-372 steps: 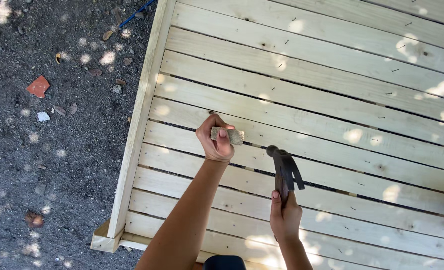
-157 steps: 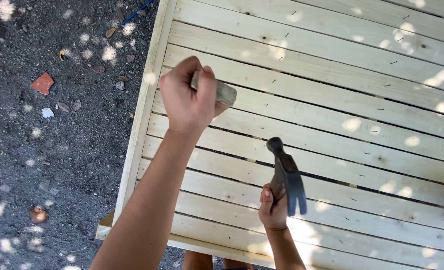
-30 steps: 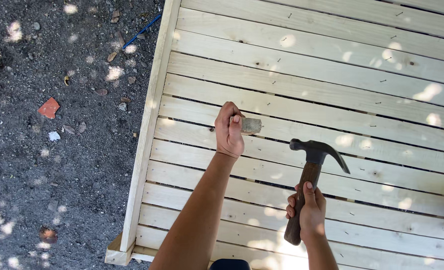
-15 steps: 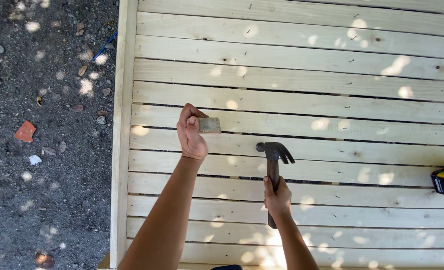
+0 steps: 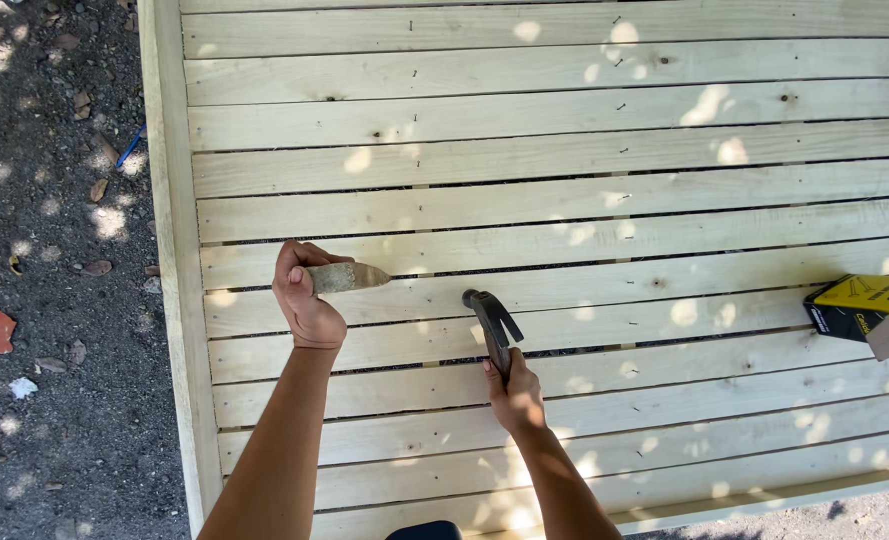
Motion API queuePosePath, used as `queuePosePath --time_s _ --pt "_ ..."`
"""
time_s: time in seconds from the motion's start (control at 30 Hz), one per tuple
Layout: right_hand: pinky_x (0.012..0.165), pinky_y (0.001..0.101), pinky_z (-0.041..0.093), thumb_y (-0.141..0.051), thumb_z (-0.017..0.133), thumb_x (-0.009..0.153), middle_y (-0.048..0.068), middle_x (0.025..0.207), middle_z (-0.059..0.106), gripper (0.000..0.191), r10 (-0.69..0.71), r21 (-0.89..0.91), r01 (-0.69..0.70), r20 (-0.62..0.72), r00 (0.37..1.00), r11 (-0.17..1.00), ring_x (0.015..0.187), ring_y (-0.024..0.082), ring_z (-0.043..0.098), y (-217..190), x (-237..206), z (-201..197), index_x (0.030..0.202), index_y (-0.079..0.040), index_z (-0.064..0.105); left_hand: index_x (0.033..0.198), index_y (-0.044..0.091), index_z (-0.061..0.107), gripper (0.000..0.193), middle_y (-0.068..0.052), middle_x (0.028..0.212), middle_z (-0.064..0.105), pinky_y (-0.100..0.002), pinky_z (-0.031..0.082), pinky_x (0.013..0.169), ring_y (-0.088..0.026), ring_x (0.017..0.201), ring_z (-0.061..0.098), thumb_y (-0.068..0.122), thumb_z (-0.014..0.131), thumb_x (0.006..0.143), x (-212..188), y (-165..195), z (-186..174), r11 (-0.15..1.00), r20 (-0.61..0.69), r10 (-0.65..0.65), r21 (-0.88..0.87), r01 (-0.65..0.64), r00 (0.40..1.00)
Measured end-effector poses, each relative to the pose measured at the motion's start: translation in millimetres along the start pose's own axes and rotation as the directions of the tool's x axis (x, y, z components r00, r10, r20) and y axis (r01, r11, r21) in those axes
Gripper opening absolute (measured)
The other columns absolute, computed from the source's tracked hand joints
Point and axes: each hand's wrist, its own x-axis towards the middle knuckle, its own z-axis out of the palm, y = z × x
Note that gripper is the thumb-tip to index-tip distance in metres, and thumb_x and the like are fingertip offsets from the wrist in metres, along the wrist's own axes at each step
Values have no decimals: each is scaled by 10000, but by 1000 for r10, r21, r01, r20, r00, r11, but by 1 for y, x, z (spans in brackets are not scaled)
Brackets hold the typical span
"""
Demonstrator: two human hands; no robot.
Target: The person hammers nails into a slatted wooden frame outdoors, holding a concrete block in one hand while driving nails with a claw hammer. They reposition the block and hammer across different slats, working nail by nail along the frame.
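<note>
A small wedge-shaped wood scrap [image 5: 349, 276] is gripped in the left hand [image 5: 306, 296], its tip set at the gap between two deck boards [image 5: 564, 180]. A claw hammer [image 5: 491, 325] is held by the handle in the right hand [image 5: 516, 395], head just right of the scrap. A yellow-and-black box [image 5: 859, 305] sits far right.

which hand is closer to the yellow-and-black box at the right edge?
Right. The right hand, gripping the hammer, sits mid-deck, left of the box. The left hand, holding a wood wedge, is farther left.

One head-worn camera looks straight down, close over the slatted deck [image 5: 564, 190].
</note>
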Motion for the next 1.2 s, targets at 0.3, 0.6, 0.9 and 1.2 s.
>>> queuePosePath --time_s 0.3,0.6,0.9,1.2 --pt "578 466 510 -353 652 951 217 699 642 359 -112 50 117 -101 989 992 642 417 613 11 1 1 1039 -16 564 878 18 455 820 -76 781 530 -340 534 772 -235 782 676 831 397 966 0 4 4 1000 5 10 -23 -10 1000" --pt "505 373 475 -420 628 984 89 583 592 406 136 64 -140 68 988 988 505 194 546 -15 -6 1 892 -25 599 854 10 482 808 -79 781 535 -315 504 756 -202 758 633 807 419 969 2 -5 0 999 -33 13 -44 -15 999" --pt "485 371 469 -408 623 970 97 552 597 390 -8 78 1 81 997 997 470 216 567 -19 -18 30 887 -28 608 841 15 477 808 -69 757 526 -299 476 722 -197 736 624 810 405 966 1 -8 -6 999 -44 17 -28 -18 999" --pt "518 407 490 -377 619 981 136 585 618 357 -81 -7 82 94 992 997 510 299 618 -6 -11 29 875 -43 551 834 22 457 819 -68 743 523 -305 464 731 -218 746 654 831 412 956 -1 -7 -7 1000 -45 2 -20 -3 999"
